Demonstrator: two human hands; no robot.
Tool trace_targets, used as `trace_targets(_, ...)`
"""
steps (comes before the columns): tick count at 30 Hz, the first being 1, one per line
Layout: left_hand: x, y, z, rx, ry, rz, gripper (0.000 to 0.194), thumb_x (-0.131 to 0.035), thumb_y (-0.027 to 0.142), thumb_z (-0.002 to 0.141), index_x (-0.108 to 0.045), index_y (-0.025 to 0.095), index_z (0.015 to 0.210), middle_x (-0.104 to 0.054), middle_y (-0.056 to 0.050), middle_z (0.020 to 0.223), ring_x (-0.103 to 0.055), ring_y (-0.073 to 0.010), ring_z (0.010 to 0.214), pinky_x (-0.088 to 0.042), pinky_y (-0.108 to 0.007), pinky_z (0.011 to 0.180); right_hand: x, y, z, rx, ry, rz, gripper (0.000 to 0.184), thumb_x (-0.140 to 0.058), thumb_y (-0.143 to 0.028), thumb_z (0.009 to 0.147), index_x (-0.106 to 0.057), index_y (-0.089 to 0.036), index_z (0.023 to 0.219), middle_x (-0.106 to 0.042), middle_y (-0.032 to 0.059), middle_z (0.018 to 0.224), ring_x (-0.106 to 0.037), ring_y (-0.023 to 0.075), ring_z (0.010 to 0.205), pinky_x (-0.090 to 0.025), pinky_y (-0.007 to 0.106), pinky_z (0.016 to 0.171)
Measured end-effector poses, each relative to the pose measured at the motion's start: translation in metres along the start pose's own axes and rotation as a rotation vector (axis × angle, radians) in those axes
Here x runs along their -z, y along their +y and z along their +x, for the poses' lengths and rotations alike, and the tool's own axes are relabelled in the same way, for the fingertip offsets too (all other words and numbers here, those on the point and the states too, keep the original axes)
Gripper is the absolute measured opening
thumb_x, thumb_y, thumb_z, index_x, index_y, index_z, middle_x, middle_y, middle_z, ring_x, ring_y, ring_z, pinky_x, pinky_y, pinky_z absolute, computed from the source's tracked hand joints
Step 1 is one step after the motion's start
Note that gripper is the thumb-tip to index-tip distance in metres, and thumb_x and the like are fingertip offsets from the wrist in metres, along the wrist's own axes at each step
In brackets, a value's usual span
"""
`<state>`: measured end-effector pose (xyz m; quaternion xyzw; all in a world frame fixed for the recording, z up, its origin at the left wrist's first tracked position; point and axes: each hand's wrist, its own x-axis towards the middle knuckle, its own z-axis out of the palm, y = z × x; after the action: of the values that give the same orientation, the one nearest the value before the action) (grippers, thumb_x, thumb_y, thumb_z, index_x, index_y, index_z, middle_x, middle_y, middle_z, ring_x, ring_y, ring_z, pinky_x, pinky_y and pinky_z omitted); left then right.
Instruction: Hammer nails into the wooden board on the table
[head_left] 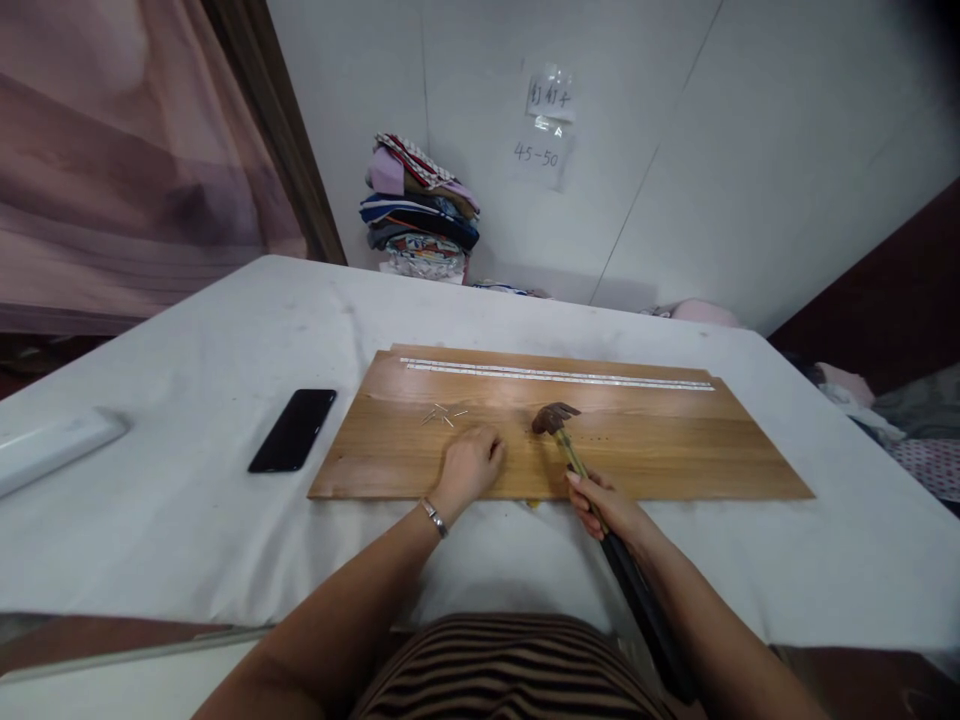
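Observation:
A long wooden board (675, 455) lies on a white-covered table (187, 500). My right hand (609, 505) is closed around the handle of a claw hammer (556, 420), whose dark head rests on the board near its middle. My left hand (470, 465) sits on the board's near edge with fingers curled in a loose fist; whether it holds anything is hidden. A few loose nails (444, 414) lie on the board just beyond my left hand. A row of small nail heads (596, 439) dots the wood to the right of the hammer head.
A shiny metal strip (559, 374) runs along the board's far edge. A black phone (293, 430) lies left of the board, a white bar-shaped object (52, 447) at the far left. Folded cloths (420, 208) are stacked against the wall, under taped paper notes (546, 125).

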<state>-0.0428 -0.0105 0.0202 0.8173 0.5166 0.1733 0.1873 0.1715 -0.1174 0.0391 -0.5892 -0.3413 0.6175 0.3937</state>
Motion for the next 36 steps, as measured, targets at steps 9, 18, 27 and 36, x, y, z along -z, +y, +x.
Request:
trace_targets(9, 0.0007, -0.0001, -0.0002, -0.005, 0.001, 0.015, 0.015, -0.054, 0.022, 0.095, -0.064, 0.02, 0.085, -0.071, -0.007, 0.09, -0.064, -0.0206, 0.089, -0.043, -0.03, 0.078, -0.0021, -0.0082, -0.0028, 0.017, -0.025, -0.025, 0.063, -0.077, -0.074, 0.063, -0.043, -0.026, 0.083, -0.038, -0.0156, 0.047, -0.028, 0.0037, 0.03, -0.025, 0.018, 0.028)
trace_targets(18, 0.0003, -0.0001, 0.0007, 0.0, -0.008, 0.007, 0.014, -0.054, 0.022, 0.096, -0.065, 0.02, 0.086, -0.071, -0.007, 0.092, -0.065, -0.0208, 0.091, -0.044, -0.03, 0.08, -0.003, -0.0036, -0.0005, 0.01, -0.037, -0.04, 0.06, -0.076, -0.072, 0.064, -0.043, -0.025, 0.081, -0.038, -0.0148, 0.048, -0.028, 0.0035, 0.031, -0.025, 0.018, 0.028)
trace_targets(27, -0.0023, -0.0021, 0.0011, -0.01, 0.001, 0.013, 0.014, -0.055, 0.022, 0.096, -0.066, 0.02, 0.087, -0.071, -0.008, 0.092, -0.065, -0.0212, 0.091, -0.043, -0.03, 0.08, -0.0009, -0.0048, -0.0032, 0.025, -0.035, -0.055, 0.054, -0.078, -0.065, 0.068, -0.048, -0.024, 0.087, -0.038, -0.0153, 0.048, -0.029, 0.0041, 0.03, -0.025, 0.019, 0.029)
trace_targets(36, -0.0014, -0.0017, 0.0005, -0.005, 0.005, 0.004, 0.016, -0.054, 0.023, 0.096, -0.066, 0.02, 0.087, -0.071, -0.007, 0.092, -0.064, -0.0213, 0.089, -0.043, -0.031, 0.079, -0.0016, -0.0017, 0.001, 0.005, -0.017, -0.045, 0.052, -0.077, -0.062, 0.068, -0.048, -0.025, 0.088, -0.039, -0.0148, 0.05, -0.029, 0.0042, 0.032, -0.025, 0.019, 0.03)
